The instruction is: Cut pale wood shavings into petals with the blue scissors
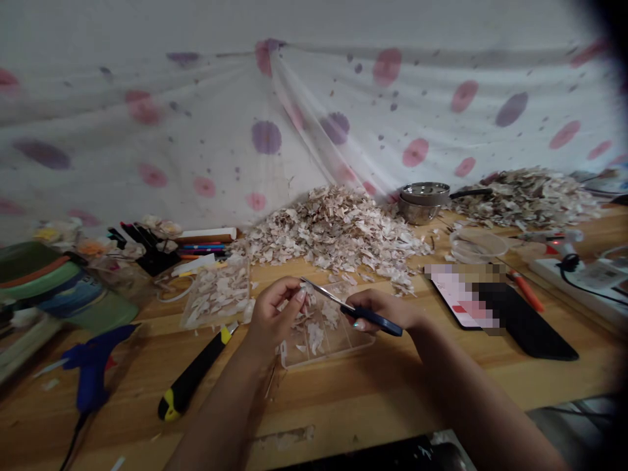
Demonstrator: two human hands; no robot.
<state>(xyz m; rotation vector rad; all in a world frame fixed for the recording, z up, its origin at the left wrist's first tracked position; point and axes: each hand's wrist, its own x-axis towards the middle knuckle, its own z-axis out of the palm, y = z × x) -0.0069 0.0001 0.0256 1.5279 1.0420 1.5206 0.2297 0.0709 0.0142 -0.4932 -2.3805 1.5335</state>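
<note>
My left hand (280, 307) is closed in a pinch on a small pale flake (305, 297), mostly covered by the fingers. My right hand (375, 309) grips scissors with a dark blue handle (379, 320). Their narrow metal blades (321, 290) point up and left, the tip close to my left fingertips. Below both hands is a clear divided plastic box (326, 358) with several pale flakes in it. Another clear tray (213, 291), filled with similar flakes, stands to the left of my left hand.
A large flake heap (338, 229) lies behind my hands, another (530, 196) at the back right. Metal bowls (422, 203) stand between them. A phone (461, 297) is at right. On the left lie a utility knife (196, 373) and blue glue gun (93, 366).
</note>
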